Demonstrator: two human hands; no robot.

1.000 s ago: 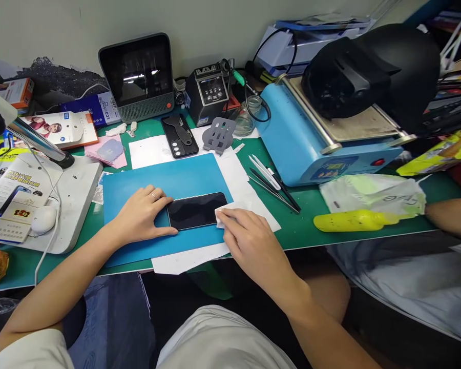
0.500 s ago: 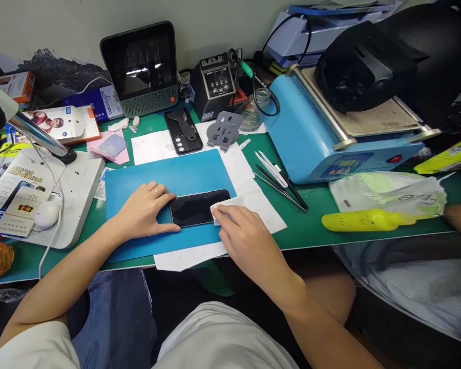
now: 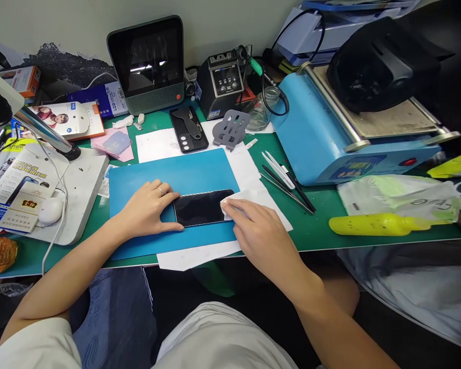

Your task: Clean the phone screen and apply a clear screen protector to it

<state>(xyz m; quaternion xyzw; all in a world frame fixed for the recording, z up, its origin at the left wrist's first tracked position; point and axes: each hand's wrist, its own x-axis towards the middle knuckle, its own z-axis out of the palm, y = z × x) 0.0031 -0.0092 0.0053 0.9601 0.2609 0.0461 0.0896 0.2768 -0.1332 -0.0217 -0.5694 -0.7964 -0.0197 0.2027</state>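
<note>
A black-screened smartphone (image 3: 200,208) lies flat, screen up, on a blue mat (image 3: 169,171). My left hand (image 3: 151,207) grips its left end, thumb at the near edge and fingers at the far corner. Between the pinched fingers of my right hand (image 3: 259,225) is a white wipe (image 3: 236,199), pressed on the phone's right end and covering part of it. White paper (image 3: 246,169) sticks out from under the mat.
Tweezers (image 3: 282,177) and thin tools lie right of the mat. Behind it are a black phone case (image 3: 194,141), a grey stand (image 3: 231,128) and a soldering station (image 3: 221,84). A blue machine (image 3: 311,133) and yellow bottle (image 3: 369,224) are to the right; another person sits there.
The wipe in my right hand has slid slightly right along the screen. My left hand keeps its hold on the phone. The whole view has shifted a little.
</note>
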